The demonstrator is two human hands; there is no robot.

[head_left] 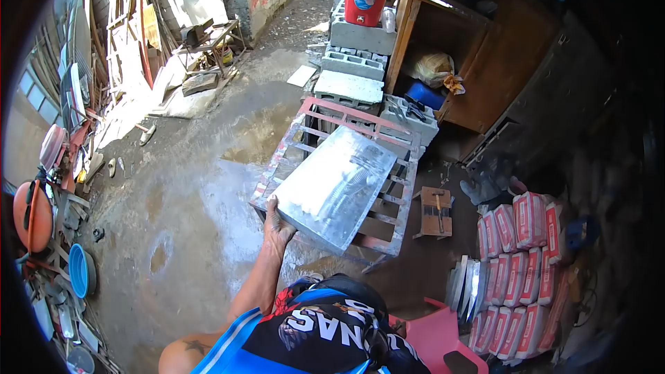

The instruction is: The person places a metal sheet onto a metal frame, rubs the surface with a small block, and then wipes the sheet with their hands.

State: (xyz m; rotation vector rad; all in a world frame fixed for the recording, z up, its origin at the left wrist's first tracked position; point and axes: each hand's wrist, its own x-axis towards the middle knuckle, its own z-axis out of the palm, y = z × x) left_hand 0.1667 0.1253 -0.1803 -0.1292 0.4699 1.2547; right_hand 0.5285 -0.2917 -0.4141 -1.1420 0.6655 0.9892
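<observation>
My left hand [278,227] grips the near left edge of a shiny sheet-metal panel [339,183], which looks like a shallow box with folded sides. The thumb lies on the upper face, while the other fingers are mostly hidden at the side. The panel rests at a slant on a worn, reddish slatted metal frame [404,216]. My right hand is out of sight.
Right of the frame stands a small wooden stool [431,223] with a hammer [438,202] on it. Stacked red-and-white bags [516,277] and a pink chair [436,339] are near my right. Concrete blocks [353,62] carry a red cooler [365,0]. A blue basin [81,271] sits left.
</observation>
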